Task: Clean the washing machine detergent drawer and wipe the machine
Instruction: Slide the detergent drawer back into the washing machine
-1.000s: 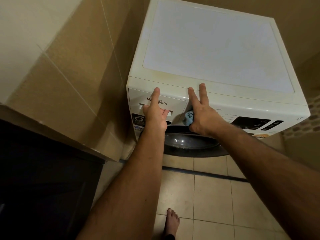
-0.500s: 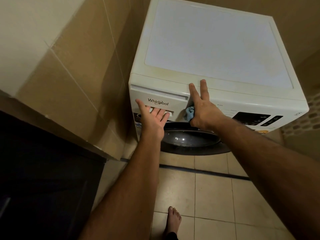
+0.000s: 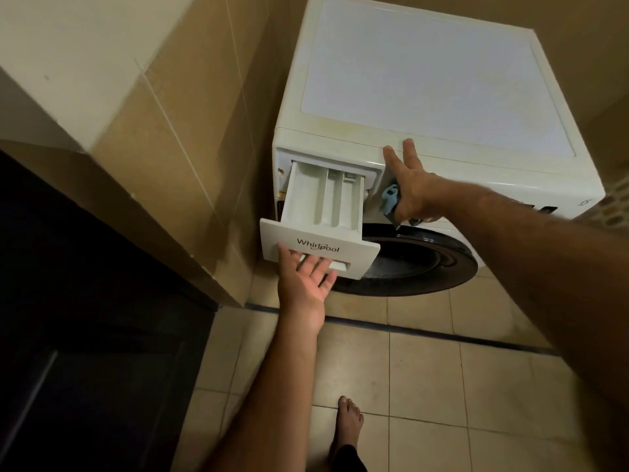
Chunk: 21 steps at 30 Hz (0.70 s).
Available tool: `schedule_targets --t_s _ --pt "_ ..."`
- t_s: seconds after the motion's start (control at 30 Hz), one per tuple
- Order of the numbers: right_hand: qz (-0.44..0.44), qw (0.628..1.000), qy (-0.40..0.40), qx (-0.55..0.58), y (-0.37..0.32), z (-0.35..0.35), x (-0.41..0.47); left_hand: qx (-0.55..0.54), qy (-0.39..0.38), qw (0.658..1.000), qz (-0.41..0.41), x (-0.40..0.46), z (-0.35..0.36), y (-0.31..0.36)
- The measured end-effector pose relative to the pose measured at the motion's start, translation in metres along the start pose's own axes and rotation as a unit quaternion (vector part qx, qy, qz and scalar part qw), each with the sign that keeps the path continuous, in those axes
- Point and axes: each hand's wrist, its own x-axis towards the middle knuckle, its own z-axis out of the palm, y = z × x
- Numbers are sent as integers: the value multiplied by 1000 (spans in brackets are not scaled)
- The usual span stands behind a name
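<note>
Drawer [image 3: 323,212] pulled well out of washer [image 3: 442,80], step = opening. Left hand [image 3: 303,284] palm-up, fingers hooked in handle slot. Right hand [image 3: 412,189] pinching blue cloth [image 3: 390,198], two fingers spread on front edge. Next prob: lift drawer free, steady pull.

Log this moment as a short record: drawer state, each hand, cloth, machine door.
drawer: detergent drawer pulled far out, compartments showing
left hand: left hand palm up, fingers hooked in the drawer's handle recess
right hand: right hand braced on the washing machine front edge, holding the blue cloth
door: round door appears closed
</note>
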Motion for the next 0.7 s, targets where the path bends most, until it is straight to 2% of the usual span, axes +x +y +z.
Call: schedule_targets --t_s 0.33,0.53,0.7 --pt "16 999 9 -40 -12 -2 -8 40 -47 998 -10 -8 -14 8" --pt "17 999 5 -41 -12 -1 -7 81 -75 994 16 -6 -17 6" --pt "14 999 9 -38 -13 1 -6 137 -44 988 49 2 -15 12"
